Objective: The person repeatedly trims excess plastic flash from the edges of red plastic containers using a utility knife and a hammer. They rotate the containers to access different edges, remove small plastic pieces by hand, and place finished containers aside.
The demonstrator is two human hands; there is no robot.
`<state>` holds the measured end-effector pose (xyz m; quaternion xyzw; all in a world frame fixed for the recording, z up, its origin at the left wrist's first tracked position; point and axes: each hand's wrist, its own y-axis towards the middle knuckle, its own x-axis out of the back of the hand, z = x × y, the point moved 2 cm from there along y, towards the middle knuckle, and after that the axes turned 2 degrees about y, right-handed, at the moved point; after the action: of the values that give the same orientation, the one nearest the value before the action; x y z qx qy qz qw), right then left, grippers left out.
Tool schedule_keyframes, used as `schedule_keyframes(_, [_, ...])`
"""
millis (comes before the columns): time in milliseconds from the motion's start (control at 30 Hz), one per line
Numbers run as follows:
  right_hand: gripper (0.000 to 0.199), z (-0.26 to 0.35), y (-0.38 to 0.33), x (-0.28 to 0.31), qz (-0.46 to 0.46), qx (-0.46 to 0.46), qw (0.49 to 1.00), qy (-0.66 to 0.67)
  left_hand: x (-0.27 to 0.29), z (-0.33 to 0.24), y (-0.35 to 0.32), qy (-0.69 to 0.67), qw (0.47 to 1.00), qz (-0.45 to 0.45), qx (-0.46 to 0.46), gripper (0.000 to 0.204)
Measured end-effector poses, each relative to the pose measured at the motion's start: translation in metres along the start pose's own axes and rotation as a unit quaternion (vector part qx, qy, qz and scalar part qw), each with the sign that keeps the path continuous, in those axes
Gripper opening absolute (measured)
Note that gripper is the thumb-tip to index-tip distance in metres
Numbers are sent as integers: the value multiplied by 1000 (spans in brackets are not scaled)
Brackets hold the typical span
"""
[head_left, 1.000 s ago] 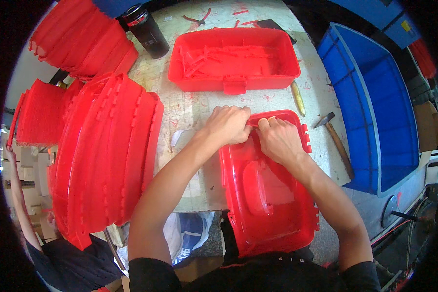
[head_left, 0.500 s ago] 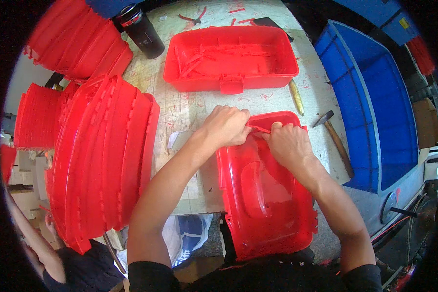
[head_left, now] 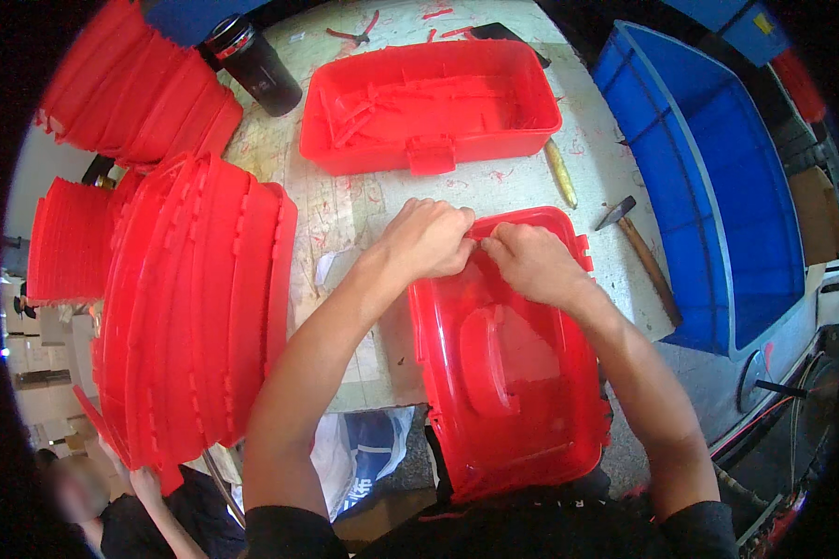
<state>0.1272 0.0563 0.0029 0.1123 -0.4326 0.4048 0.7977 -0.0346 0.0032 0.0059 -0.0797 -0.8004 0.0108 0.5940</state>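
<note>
A glossy red plastic lid (head_left: 559, 373), see-through in part, lies lengthwise between my forearms. It has a curved raised shape near its middle, and its near end reaches over the table edge towards my body. My left hand (head_left: 429, 239) is closed at the lid's far left corner, fingers curled under and out of sight. Beside it my right hand (head_left: 533, 264) is closed in a pinch just inside the far rim, thumb and forefinger almost touching the left hand. Whatever small piece lies between the fingertips is hidden. Beyond stands a red plastic box (head_left: 429, 156) holding loose red strips.
Stacked red plastic shells (head_left: 196, 307) crowd the left side. A black tumbler (head_left: 256, 70), red-handled pliers (head_left: 359, 35), a yellow stick-like tool (head_left: 561, 173) and a hammer (head_left: 645, 261) lie about the table. A blue crate (head_left: 685, 177) stands right. Another person (head_left: 163, 512) is at lower left.
My right hand has shifted left, closer to my left hand. The thin red strip seen between them is no longer visible. At lower left, the other person's arms and head have moved into view.
</note>
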Motion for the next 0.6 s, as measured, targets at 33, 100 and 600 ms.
schedule_keyframes(33, [27, 0, 1, 1, -13, 2, 999, 36, 0, 0, 0, -10, 1000, -10, -6, 22])
schedule_keyframes(100, [25, 0, 3, 1, -20, 39, 997, -68, 0, -1, 1, -14, 1000, -13, -10, 22])
schedule_keyframes(600, [24, -5, -6, -11, -104, 80, 976, -174, -8, -6, 1, 8, 999, -25, -21, 17])
